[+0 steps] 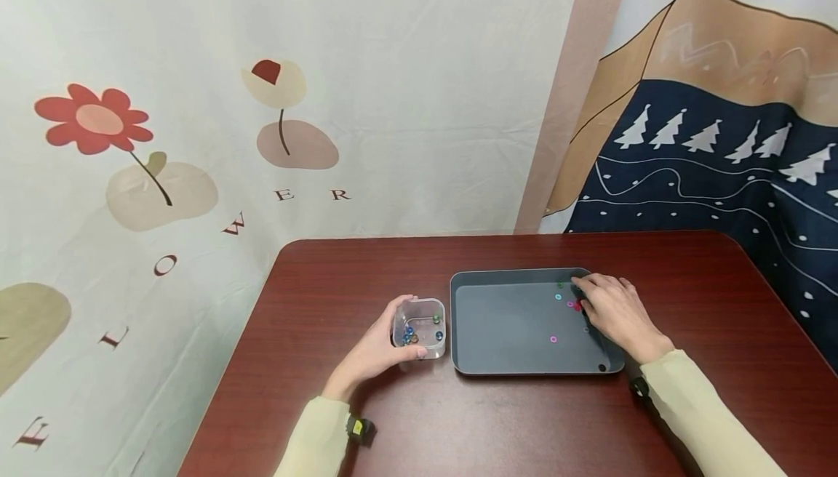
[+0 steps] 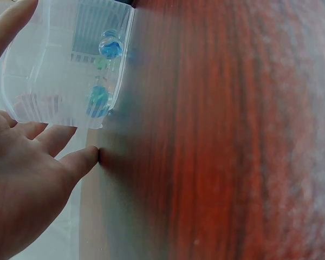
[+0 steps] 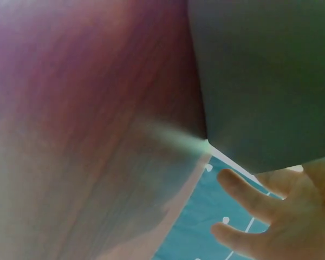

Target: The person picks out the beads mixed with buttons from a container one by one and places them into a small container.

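Observation:
My left hand (image 1: pixel 378 342) grips a small clear plastic container (image 1: pixel 419 353), thumb at its near side and fingers round its far side. Several glass marbles, blue and green, lie in the container; the left wrist view shows blue marbles (image 2: pixel 110 47) through its wall. Over the right end of a shallow grey tray (image 1: pixel 500 324) is my right hand (image 1: pixel 618 313), its fingertips reaching down inside the rim. Small coloured rings lie on the tray near these fingers, among them a light blue ring (image 1: pixel 558 297), a pink ring (image 1: pixel 553 339) and a red piece (image 1: pixel 577 306).
Both container and tray stand on a dark red wooden table (image 1: pixel 366 266), the container just left of the tray. A small black piece (image 1: pixel 601 368) lies in the tray's near right corner. Printed curtains (image 1: pixel 419 99) hang behind the table.

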`<state>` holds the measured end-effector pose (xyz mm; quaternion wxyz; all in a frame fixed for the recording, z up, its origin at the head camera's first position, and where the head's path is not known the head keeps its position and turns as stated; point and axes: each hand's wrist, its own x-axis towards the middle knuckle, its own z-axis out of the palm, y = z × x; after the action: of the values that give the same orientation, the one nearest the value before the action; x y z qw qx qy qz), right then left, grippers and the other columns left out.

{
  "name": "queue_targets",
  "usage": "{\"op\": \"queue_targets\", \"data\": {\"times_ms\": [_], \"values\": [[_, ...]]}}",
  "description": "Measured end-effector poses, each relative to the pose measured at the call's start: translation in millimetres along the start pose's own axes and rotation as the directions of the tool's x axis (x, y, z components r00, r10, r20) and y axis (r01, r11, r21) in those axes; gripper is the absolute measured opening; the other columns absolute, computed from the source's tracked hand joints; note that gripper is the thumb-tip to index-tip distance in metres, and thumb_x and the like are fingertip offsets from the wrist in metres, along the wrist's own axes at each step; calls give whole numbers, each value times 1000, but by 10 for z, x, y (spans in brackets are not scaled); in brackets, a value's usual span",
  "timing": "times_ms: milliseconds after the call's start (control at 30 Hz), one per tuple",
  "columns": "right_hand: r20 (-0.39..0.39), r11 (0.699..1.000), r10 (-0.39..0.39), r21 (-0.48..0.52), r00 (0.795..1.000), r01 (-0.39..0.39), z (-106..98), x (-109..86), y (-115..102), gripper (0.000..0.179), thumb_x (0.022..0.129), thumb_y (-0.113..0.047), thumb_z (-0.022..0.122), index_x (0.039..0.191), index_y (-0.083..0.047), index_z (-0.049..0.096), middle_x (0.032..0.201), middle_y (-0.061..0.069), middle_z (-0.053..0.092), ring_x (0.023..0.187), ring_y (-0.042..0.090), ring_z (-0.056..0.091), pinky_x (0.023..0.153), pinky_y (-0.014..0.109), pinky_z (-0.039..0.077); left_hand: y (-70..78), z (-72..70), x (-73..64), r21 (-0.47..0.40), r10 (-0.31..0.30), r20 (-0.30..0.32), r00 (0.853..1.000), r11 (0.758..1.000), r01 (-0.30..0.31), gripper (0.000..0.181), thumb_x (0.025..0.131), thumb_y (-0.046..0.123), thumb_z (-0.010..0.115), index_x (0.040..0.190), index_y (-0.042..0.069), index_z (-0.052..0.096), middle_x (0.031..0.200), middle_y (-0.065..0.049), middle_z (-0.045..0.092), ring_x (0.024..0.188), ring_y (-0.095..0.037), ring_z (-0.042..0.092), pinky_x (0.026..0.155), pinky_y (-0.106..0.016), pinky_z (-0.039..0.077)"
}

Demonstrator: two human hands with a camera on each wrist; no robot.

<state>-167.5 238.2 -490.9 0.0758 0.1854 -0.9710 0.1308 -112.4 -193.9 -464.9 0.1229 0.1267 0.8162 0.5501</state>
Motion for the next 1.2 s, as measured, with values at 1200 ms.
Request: {"op": "queue_targets", "data": {"times_ms": [1200], "values": [[60,999,-31,-16,998,32,26,-28,-24,41,89,-9,81,129,-7,72,123,19,69,118,45,57,101,78,32,-14,10,7,15,-2,-11,1000,1000,2,93,80,8,89,156,8,35,141,-25,53,116,-47,57,104,-62,40]]}}
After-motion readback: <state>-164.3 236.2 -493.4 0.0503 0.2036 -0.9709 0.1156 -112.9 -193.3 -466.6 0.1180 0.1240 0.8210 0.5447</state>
